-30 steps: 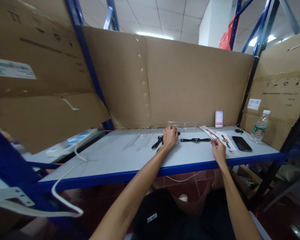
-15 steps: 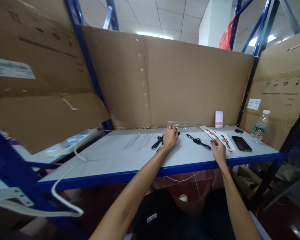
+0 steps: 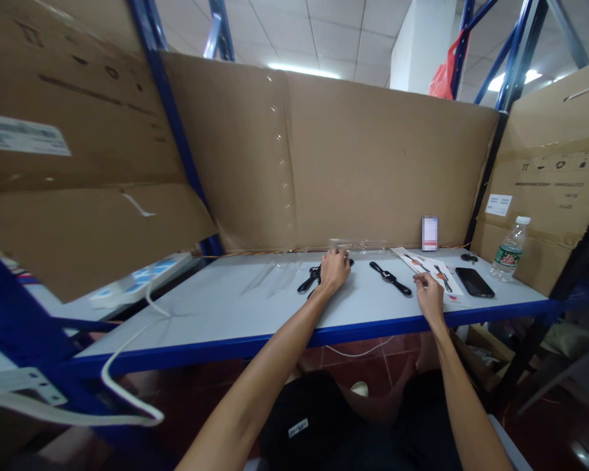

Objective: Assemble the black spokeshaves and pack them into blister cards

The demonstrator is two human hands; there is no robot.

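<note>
Over a small group of black spokeshaves (image 3: 304,286) at the middle of the table, my left hand (image 3: 334,269) lies with its fingers curled down. A dark handle end pokes out on its right side; the rest under the palm is hidden. Apart from that group, a single black spokeshave (image 3: 390,279) lies slantwise on the tabletop. Close to its right handle end, but not touching it, is my right hand (image 3: 429,293), fingers drawn together and nothing visible in them. It rests over the left edge of a printed leaflet (image 3: 434,268) with pictures of spokeshaves.
Clear plastic sleeves (image 3: 279,271) lie left of the group, more film (image 3: 358,246) at the back. On the right are a black phone (image 3: 474,282), a propped screen (image 3: 429,233), keys (image 3: 468,257) and a water bottle (image 3: 509,252). Cardboard (image 3: 373,163) walls the table (image 3: 216,304).
The single spokeshave has turned slightly and shows a different face; its right end has come away from my right hand. Both hands stay nearly where they were.
</note>
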